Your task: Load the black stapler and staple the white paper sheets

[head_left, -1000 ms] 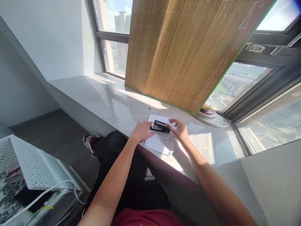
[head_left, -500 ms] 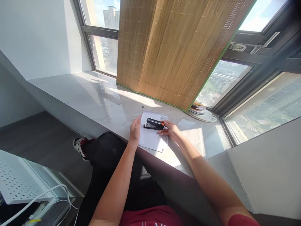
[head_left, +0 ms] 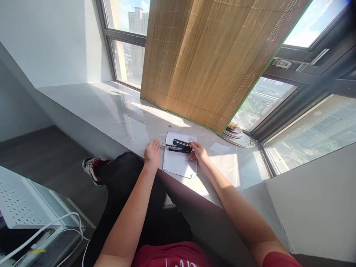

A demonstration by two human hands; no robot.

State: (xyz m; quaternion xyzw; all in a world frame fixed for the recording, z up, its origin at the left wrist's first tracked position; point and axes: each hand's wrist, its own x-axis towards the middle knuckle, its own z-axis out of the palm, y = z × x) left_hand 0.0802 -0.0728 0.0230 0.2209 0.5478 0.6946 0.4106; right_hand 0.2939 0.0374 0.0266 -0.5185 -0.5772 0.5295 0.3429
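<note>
A black stapler [head_left: 182,145] lies over white printed papers [head_left: 176,165] on the pale stone sill. From its left end a thin metal tray sticks out toward my left hand [head_left: 152,152]. That hand is just left of the papers, fingers close together and slightly blurred; whether they hold anything does not show. My right hand [head_left: 198,151] grips the stapler's right end, at its orange part, with thumb and fingers around it.
A small dark piece [head_left: 170,126] lies behind the papers. Stacked plates [head_left: 235,134] stand in the right window corner. A bamboo blind [head_left: 211,66] hangs behind the sill [head_left: 91,107]. A white perforated shelf [head_left: 19,200] and cables are at lower left.
The metal tray now sticks out of the stapler's left end. My left hand has moved left, away from the papers' edge. My right hand stays on the stapler.
</note>
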